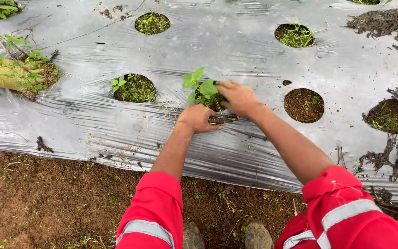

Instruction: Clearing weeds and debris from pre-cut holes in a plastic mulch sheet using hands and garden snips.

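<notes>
Silver mulch (236, 50) at frame centre: left hand (198, 118) grips a dark stick (223, 119), right hand (238, 97) closed by the seedling (200, 88), whose stem might snap.

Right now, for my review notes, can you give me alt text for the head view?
Two bare hands, left hand and right hand, press around a small green seedling set in a hole in silver plastic mulch sheeting; the left hand also grips a dark stick. Red sleeves with grey bands and brown soil fill the foreground.
</notes>
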